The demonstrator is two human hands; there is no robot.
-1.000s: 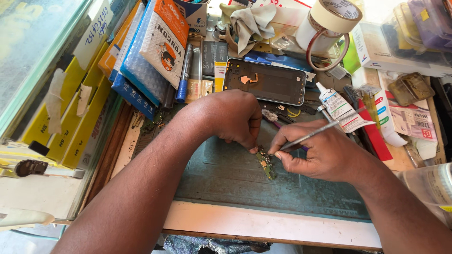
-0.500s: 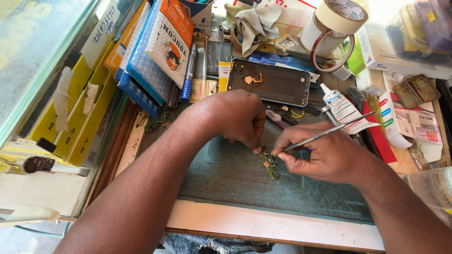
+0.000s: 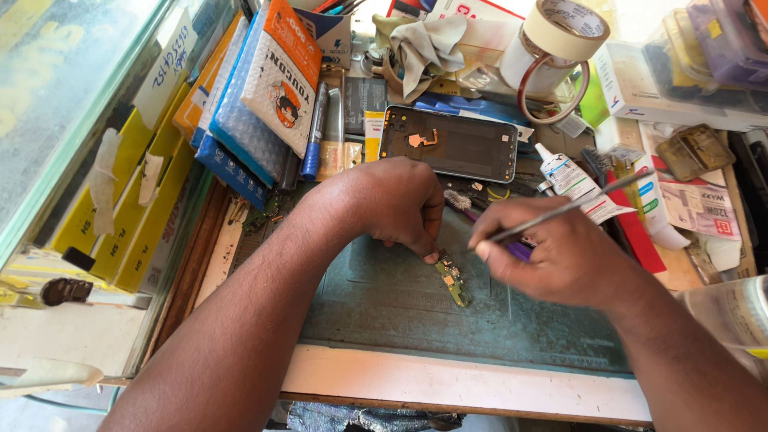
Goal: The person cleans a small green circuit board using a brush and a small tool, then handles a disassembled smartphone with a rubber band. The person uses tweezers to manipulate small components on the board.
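On the green mat (image 3: 376, 312), mid-bench, sat a small green board (image 3: 453, 280), long axis running diagonally from upper left near the left thumb down to lower right. Left hand (image 3: 396, 204) was curled in a loose fist, thumb tip pressing the board's upper end to pin it; it was touching, so it was the nearer hand. Right hand (image 3: 560, 256) lay just right of the board, apart from it, fingers pinched closed on thin metal tweezers (image 3: 572, 206). Their shaft angled up and right, the working tip pointed left toward the board's top, close to the left thumb. Board lay to the lower left of the right hand. Behind both hands, an opened phone (image 3: 448, 144) lay face down, well apart from the board. Tape rolls (image 3: 560, 40) and a glue tube (image 3: 570, 180) sat further back right.
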